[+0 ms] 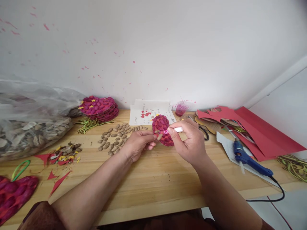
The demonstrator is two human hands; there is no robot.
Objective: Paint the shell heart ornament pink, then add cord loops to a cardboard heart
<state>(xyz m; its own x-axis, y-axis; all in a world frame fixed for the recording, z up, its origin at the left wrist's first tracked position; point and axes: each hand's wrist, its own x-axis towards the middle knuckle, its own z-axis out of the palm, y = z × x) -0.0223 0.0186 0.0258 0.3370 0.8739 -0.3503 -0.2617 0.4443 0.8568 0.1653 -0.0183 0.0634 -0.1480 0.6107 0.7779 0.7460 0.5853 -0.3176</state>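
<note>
My left hand (pixel 141 142) grips the lower left edge of a small decoration (pixel 162 123) covered in peanut shells painted magenta and red. A few shells near its left edge, by my fingertips, are still plain tan. In my right hand (pixel 188 140) is a white-handled brush (pixel 178 129), pinched between thumb and fingers. Its pink tip is at the middle of the decoration, against or very near a shell. Loose peanut shells (pixel 115 137) lie to the left of my left hand. Behind the decoration are white printed sheets (pixel 153 107) with small red and yellow stars.
Stacked painted decorations (pixel 98 107) and a plastic bag of shells (pixel 31 127) stand left. Paper scraps (pixel 64 153) and a heart-shaped decoration (pixel 16 195) lie nearer. A pink-stained cup (pixel 181 109) is behind; scissors (pixel 203 131), red card (pixel 266 134) and a corded blue glue gun (pixel 250 161) are right.
</note>
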